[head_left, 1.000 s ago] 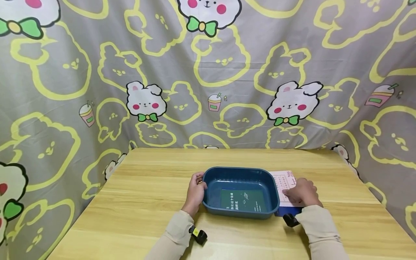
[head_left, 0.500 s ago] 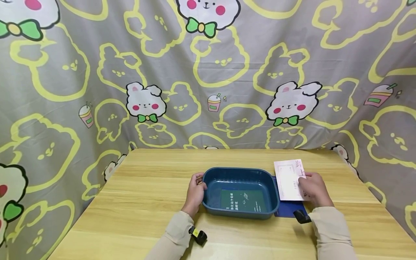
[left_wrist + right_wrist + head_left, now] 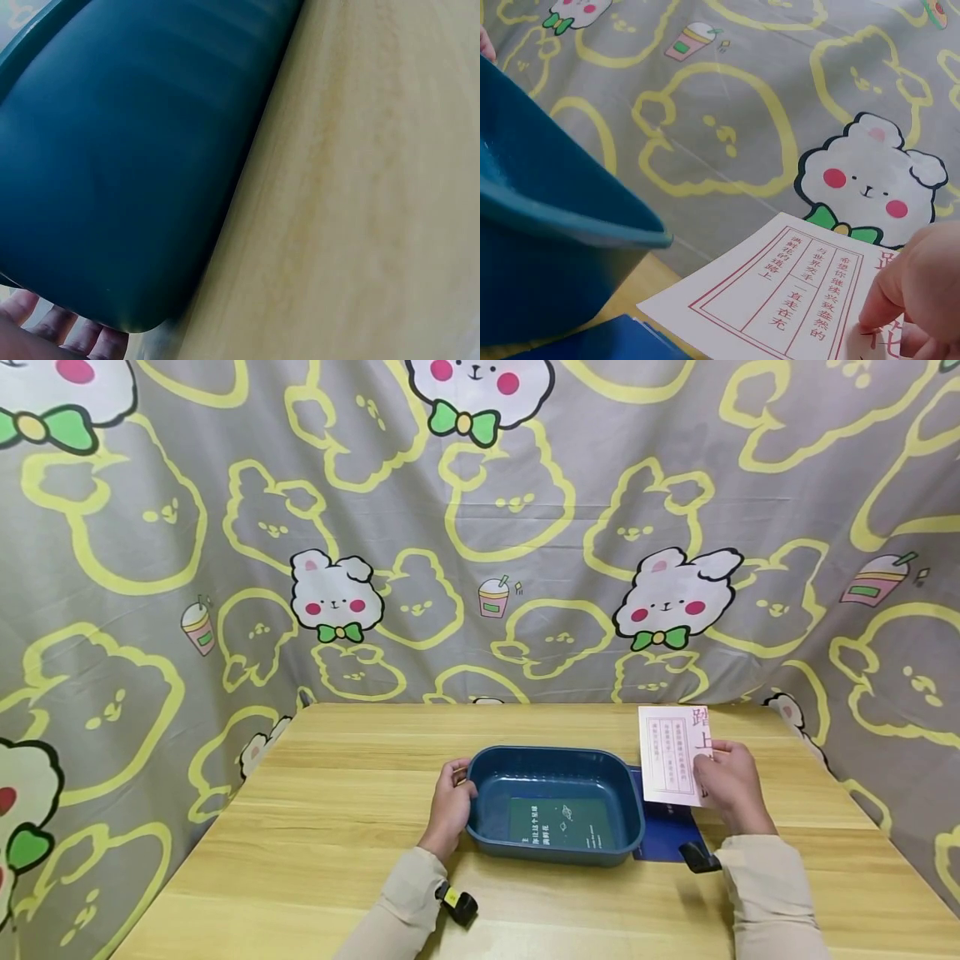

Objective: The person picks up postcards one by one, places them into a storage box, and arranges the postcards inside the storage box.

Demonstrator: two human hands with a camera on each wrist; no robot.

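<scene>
A dark teal plastic basin (image 3: 558, 766) stands on the table. My left hand (image 3: 450, 802) grips its left end, the thumb at the rim; in the left wrist view, fingers (image 3: 54, 325) show past the basin's bottom corner. Inside lies a dark green card (image 3: 562, 823) with white print, a blue edge showing behind it. To the basin's right, my right hand (image 3: 735, 783) pinches a pale pink card (image 3: 667, 756) with red Chinese characters by its right edge, thumb on top. This card is raised and tilted above a blue card (image 3: 667, 835) lying against the basin's right side.
The wooden table (image 3: 337, 802) reaches back to a grey patterned curtain (image 3: 420, 527) that hangs behind and on both sides. Black wrist straps with small cameras (image 3: 459, 903) hang below the sleeves.
The right hand has lifted the pink card from beside the basin, moving it up and back. More of the blue card underneath now shows. The left hand and basin have stayed still.
</scene>
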